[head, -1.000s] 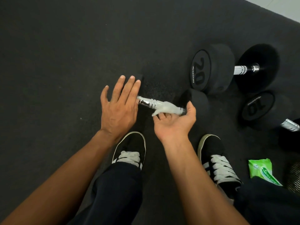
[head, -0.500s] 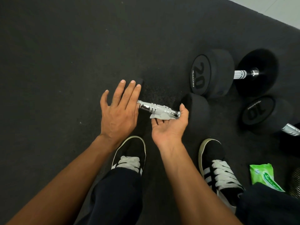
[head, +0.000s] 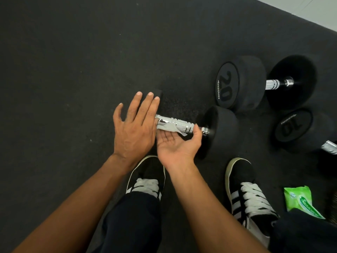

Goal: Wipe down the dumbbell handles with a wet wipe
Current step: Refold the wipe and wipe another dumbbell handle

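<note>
Chrome metal handle point(head: 179, 124): glossy, w/ rough knurled mid-section. Matt black rubber dumbbell head point(head: 225, 128), smooth. Thin whitish cloth wet wipe point(head: 166, 127), creased. Dark rubber floor point(head: 73, 61), grainy, speckled. Shiny green plastic wipes pack point(head: 299, 199). Matt black suede-like shoes point(head: 239, 171), white fabric laces.

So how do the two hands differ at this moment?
The left hand lies palm down, fingers straight, over the left end of the dumbbell; the right hand is turned palm up. The left hand holds nothing; the right hand curls round the handle, pressing the wipe against it. Both are bare and at the same dumbbell.
</note>
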`<action>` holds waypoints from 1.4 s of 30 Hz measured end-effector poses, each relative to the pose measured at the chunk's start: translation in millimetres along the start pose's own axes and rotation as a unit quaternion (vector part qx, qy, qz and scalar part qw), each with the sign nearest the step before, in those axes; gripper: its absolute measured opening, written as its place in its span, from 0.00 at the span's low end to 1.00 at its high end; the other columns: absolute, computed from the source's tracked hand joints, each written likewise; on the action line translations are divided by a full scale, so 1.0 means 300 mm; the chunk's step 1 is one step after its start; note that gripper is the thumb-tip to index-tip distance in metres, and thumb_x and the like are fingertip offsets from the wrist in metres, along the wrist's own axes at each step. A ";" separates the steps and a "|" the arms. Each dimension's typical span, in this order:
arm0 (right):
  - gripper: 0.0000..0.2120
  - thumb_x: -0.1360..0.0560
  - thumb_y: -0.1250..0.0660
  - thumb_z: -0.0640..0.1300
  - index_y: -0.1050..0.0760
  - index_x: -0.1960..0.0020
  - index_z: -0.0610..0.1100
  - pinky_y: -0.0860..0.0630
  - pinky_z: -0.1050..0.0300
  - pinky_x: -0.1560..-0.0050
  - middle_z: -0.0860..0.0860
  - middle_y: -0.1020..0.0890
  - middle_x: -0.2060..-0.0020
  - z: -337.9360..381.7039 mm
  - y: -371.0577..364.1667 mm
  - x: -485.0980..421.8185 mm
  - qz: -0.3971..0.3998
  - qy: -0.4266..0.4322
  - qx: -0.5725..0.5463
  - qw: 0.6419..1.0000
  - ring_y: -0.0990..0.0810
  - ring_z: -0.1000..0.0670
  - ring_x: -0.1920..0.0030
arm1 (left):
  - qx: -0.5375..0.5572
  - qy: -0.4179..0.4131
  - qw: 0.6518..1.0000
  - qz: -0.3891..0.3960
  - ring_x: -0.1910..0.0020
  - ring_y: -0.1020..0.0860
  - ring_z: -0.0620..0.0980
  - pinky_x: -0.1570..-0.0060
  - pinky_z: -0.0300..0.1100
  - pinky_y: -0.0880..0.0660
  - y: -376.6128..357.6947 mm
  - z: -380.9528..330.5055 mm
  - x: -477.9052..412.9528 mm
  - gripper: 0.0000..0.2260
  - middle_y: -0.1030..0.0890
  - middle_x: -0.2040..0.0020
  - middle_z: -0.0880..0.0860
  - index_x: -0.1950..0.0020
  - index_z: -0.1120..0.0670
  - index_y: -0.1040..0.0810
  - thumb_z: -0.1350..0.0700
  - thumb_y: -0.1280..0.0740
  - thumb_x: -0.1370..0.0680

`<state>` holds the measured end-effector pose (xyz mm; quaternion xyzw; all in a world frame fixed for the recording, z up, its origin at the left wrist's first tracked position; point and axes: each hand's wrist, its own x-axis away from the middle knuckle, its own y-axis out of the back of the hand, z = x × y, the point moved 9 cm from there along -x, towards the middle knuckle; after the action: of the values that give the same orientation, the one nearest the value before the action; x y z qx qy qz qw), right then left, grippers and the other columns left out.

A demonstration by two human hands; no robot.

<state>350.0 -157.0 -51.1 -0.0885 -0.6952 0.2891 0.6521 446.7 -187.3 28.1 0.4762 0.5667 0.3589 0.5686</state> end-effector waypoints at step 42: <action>0.17 0.21 0.43 0.31 0.26 0.35 0.38 0.37 0.45 0.26 0.43 0.21 0.37 0.187 0.071 0.071 -0.133 0.153 0.064 0.977 0.24 0.45 0.33 | 0.001 0.001 1.000 -0.005 0.21 0.38 0.53 0.31 0.63 0.38 -0.009 0.005 0.000 0.22 0.34 0.21 0.52 0.21 0.53 0.37 0.52 0.46 0.15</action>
<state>288.0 -145.1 -42.9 0.0040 -0.5728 0.2266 0.7877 447.8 -188.2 25.5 0.4736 0.5696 0.3559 0.5697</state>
